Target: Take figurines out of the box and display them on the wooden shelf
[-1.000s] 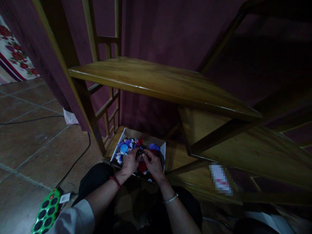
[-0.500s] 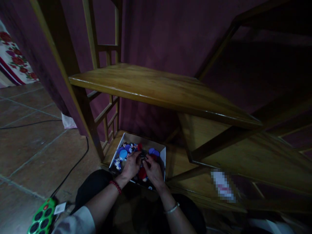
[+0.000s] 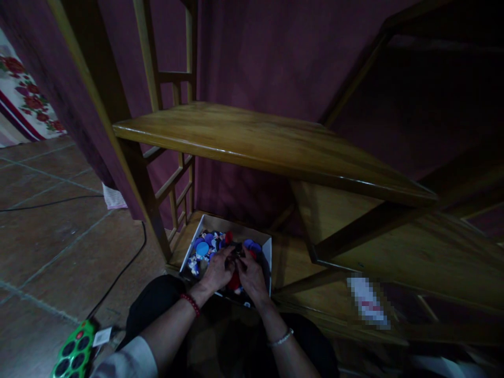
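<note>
A white box [image 3: 266, 262] stands on the lowest wooden shelf, full of small colourful figures and discs. Both my hands reach into it. My left hand [image 3: 219, 270], below a red bead bracelet, has its fingers curled and pinched around a small dark object [image 3: 238, 250]. From the other side my right hand [image 3: 251, 273], with a silvery bracelet at the wrist, grips the same object; its kind is too dark to tell. Beside my left hand lie a light blue disc [image 3: 202, 249] and white-blue figures [image 3: 193, 265]. Red pieces [image 3: 235, 282] show between the hands.
A wooden shelf board [image 3: 252, 136] spans above the box, with a slanted post [image 3: 129, 157] at its left. On the tiled floor, a green power strip [image 3: 73, 352] trails a black cable [image 3: 122, 268]. A blurred white item [image 3: 368, 302] is at right.
The view has shifted slightly, so everything sits a little further right. My fingers have moved closer around the small dark object, while the box stays in place.
</note>
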Available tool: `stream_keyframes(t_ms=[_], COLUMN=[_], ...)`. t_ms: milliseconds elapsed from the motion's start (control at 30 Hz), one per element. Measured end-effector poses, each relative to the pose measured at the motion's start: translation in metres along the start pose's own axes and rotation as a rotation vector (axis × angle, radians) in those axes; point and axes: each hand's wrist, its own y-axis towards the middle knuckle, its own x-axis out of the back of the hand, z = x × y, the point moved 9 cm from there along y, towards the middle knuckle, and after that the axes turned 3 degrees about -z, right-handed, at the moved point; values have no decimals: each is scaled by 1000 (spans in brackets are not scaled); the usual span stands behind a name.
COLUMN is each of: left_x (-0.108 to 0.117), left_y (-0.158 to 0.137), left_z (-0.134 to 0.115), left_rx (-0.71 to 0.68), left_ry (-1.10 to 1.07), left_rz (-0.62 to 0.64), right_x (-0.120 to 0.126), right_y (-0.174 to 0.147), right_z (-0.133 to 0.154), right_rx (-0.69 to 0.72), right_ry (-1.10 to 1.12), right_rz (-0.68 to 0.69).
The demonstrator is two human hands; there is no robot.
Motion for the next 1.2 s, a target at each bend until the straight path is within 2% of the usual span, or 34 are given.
stream_keyframes(t_ms=[267, 467, 633, 800, 933, 1200], left_x=[5, 13, 20, 31, 41, 45], left_y=[-1, -1, -6, -11, -14, -15], left_z=[0, 18, 21, 23, 33, 40], left_rx=[-2, 44, 21, 12, 72, 47], left_ry=[-10, 26, 24, 19, 81, 192], left_rz=[-27, -79, -90, -135, -160, -161], right_x=[-3, -8, -19, -25, -27, -28], right_y=[-3, -7, -12, -15, -15, -16], right_z=[5, 19, 28, 27, 27, 31], right_rx=[31, 135, 227, 244, 239, 263], right_ry=[26, -94, -248, -345, -366, -377], right_rz=[3, 52, 116, 106, 106, 115])
